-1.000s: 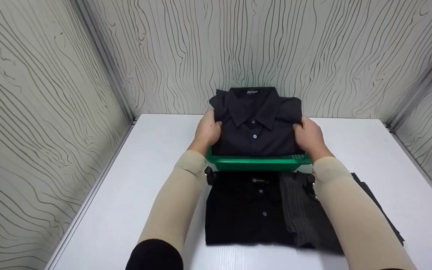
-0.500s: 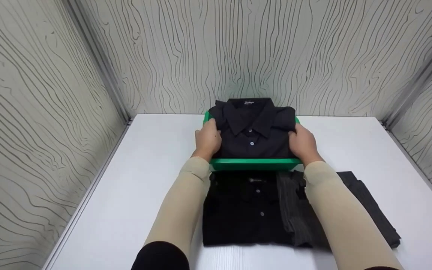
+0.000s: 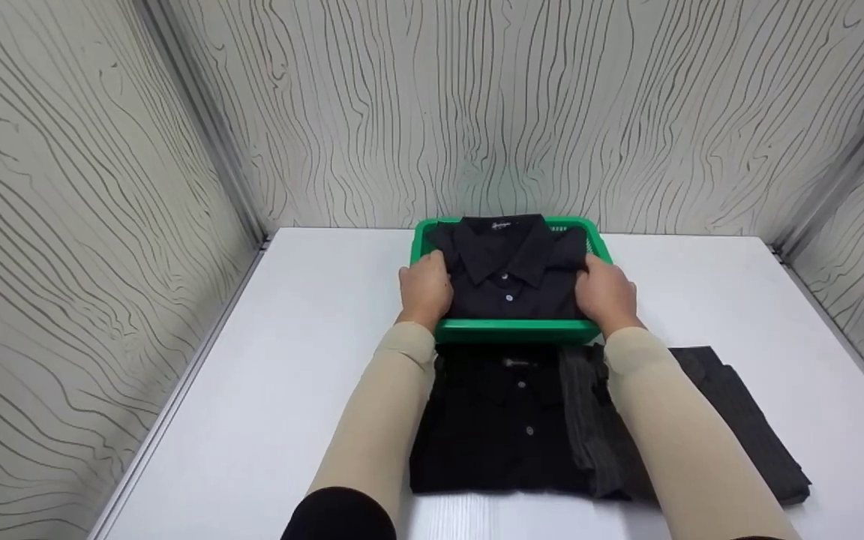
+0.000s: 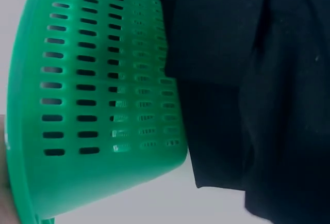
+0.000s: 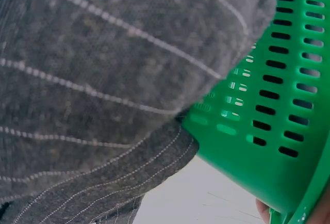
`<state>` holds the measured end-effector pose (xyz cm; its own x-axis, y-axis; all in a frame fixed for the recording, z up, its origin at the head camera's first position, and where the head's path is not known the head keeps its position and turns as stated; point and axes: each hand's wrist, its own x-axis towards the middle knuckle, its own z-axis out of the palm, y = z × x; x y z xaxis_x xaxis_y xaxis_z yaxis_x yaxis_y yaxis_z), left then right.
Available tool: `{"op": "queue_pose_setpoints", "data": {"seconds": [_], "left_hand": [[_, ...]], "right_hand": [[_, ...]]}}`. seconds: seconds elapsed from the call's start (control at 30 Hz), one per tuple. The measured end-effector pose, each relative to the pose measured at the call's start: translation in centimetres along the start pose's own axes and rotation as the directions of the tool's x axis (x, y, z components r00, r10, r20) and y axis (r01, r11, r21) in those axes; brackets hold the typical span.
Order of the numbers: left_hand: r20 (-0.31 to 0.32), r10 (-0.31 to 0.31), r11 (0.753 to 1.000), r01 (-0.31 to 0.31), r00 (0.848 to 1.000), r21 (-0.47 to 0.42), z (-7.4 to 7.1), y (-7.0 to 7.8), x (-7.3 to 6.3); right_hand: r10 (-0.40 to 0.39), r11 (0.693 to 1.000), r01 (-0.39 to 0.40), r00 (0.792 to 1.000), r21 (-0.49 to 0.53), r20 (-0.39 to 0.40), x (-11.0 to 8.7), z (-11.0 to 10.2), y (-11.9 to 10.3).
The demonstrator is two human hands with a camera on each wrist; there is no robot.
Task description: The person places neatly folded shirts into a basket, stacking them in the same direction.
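Inside green basket [image 3: 518, 330], dark shirt [image 3: 488, 296], left hand [image 3: 426, 289] and right hand [image 3: 607, 294] pinching its edges; white table [image 3: 312, 352] stretching either side

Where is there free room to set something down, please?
The white tabletop is bare from its left edge to the beige left sleeve, and right of the green plastic basket, behind the grey striped garment. The middle is crowded: the left hand and right hand hold a dark collared shirt in the basket; a black folded shirt lies in front.
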<state>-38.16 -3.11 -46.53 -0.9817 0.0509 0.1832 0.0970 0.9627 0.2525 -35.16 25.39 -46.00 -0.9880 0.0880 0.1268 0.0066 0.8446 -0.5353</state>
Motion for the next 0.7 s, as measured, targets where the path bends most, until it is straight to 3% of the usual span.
{"op": "queue_pose_setpoints", "data": {"seconds": [0.2,0.7], "left_hand": [[-0.025,0.015,0.999,-0.014,1.0,0.029,0.09,0.17,-0.14],[-0.009,0.028,0.997,-0.027,1.0,0.074,0.38,0.15,-0.24]], "right_hand": [[-0.011,0.999,0.01,1.0,-0.037,-0.012,0.1,0.13,0.07],[-0.021,0.995,0.023,1.0,-0.102,0.017,-0.13,0.48,-0.09]]}}
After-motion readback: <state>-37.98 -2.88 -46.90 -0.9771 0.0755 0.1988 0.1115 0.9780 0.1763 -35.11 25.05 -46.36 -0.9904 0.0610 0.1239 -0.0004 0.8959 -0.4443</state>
